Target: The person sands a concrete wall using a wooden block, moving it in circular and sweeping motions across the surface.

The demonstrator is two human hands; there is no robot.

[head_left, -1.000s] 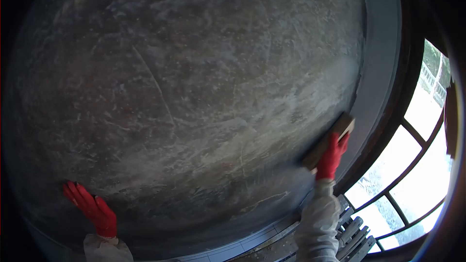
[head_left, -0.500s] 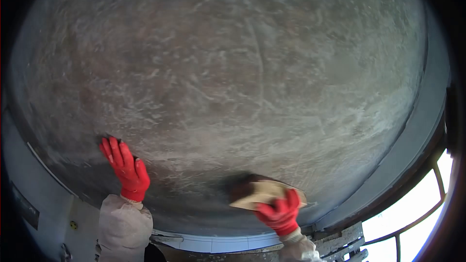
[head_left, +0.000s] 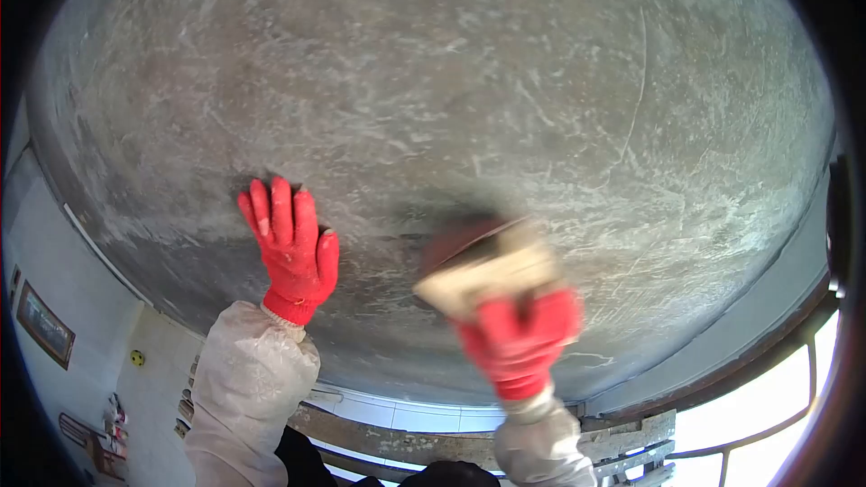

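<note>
Both of my hands wear red gloves below a broad grey plastered ceiling [head_left: 433, 72] with whitish streaks and scratches. My left hand [head_left: 293, 248] is raised with its fingers stretched out, the fingertips against the plaster. To its right, my right hand [head_left: 523, 334] grips a pale wooden sanding block [head_left: 496, 271], its fingers closed on the near edge. The block has a dark reddish-brown face turned towards the plaster and looks pressed to it. Motion smears the block and the right hand; the thumb and part of the grip are hidden.
Weathered wooden planks [head_left: 397, 442] run below me. A bright window [head_left: 758, 406] with dark bars is at the lower right. On the left wall hangs a framed picture [head_left: 45, 325], with a chair [head_left: 90, 442] far below. A grey border [head_left: 722, 343] edges the ceiling.
The view has shifted, showing more of the room at the left. My right hand and the block have moved up in view; my left hand appears higher and farther right, still stretched out.
</note>
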